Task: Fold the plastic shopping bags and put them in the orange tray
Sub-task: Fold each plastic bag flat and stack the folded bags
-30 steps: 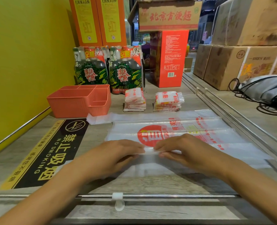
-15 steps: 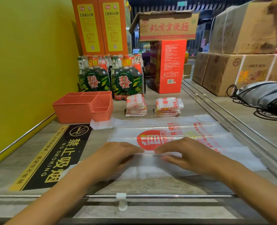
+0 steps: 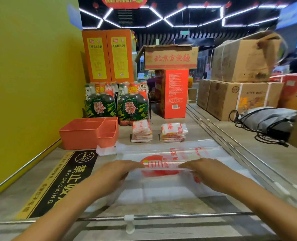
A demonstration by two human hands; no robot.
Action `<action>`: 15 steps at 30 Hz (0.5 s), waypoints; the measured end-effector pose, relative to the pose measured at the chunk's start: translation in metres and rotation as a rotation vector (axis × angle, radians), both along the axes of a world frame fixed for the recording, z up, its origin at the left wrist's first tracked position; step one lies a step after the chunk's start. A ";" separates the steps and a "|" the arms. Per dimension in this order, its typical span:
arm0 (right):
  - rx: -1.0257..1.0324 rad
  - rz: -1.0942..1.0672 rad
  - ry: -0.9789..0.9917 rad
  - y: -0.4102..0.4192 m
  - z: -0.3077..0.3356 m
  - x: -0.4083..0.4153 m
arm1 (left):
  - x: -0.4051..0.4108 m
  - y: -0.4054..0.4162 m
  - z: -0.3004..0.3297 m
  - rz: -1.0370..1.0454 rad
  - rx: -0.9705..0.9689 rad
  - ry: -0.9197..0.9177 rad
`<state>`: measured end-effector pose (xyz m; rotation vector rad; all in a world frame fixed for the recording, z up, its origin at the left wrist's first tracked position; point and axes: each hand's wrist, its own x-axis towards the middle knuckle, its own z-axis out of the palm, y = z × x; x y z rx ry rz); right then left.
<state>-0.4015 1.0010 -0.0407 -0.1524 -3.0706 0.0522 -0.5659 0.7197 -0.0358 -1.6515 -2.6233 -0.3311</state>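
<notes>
A clear plastic shopping bag point(image 3: 161, 188) with red print lies flat on the counter in front of me. My left hand point(image 3: 115, 173) and my right hand point(image 3: 206, 171) each pinch its near edge, which is lifted and laid back over the red round logo. The hands sit about a hand's width apart along that fold. The orange tray point(image 3: 81, 136), with several compartments, stands at the back left against the yellow wall; I see no bag inside it. Two stacks of folded bags point(image 3: 141, 132) point(image 3: 173, 133) sit just behind the spread bag.
A black no-smoking sign point(image 3: 64, 181) is stuck to the counter at the left. Packs of green bottles point(image 3: 116, 103) and orange and red cartons point(image 3: 173, 94) stand behind the tray. A metal rail point(image 3: 161, 217) runs along the front edge, another along the right. Cardboard boxes and a grey bag lie at the right.
Both hands have moved away from me with the bag's near edge, folding it over the red logo, and they have spread apart. The camera has tilted up.
</notes>
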 end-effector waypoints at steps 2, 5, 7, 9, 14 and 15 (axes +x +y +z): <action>0.060 -0.047 0.056 -0.002 0.004 0.007 | 0.002 -0.003 0.003 0.032 0.025 0.039; 0.080 -0.067 0.175 -0.008 0.022 0.018 | 0.017 -0.007 0.019 0.057 0.111 0.074; 0.078 -0.092 0.221 -0.013 0.040 0.028 | 0.030 -0.010 0.036 0.078 0.169 0.088; 0.088 -0.108 0.273 -0.019 0.059 0.038 | 0.040 -0.013 0.054 0.072 0.233 0.150; 0.091 -0.116 0.452 -0.030 0.110 0.065 | 0.065 -0.024 0.108 -0.014 0.364 0.247; 0.107 -0.103 0.497 -0.031 0.119 0.071 | 0.069 -0.027 0.118 -0.018 0.375 0.291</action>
